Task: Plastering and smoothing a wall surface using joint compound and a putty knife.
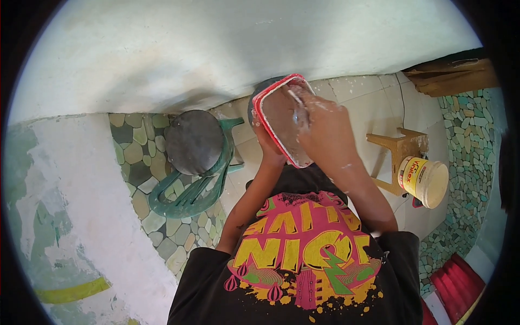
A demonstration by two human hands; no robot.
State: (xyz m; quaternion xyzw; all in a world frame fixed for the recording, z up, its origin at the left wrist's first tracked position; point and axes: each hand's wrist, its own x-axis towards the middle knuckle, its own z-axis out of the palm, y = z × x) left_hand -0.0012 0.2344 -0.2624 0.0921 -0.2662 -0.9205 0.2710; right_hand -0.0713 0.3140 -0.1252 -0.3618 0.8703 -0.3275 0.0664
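In front of my chest my left hand (269, 145) grips a rectangular tub (262, 116) from its outer left side. The tub has rounded corners and a red rim smeared white, and it is tilted. Greyish-brown wet paste (279, 108) covers its inside. My right hand (327, 127) is closed over the tub's right half, with white smears on its fingers. It holds a small tool (296, 97) whose pale edge shows past the fingers; the rest is hidden, so its kind is unclear.
A white wall (216, 43) rises ahead. A green plastic chair (187, 195) with a round dark top (195, 142) stands left. To the right are a tan stool (398, 143) and a yellow-labelled bucket (428, 181). Patchily painted wall (65, 216) is at far left.
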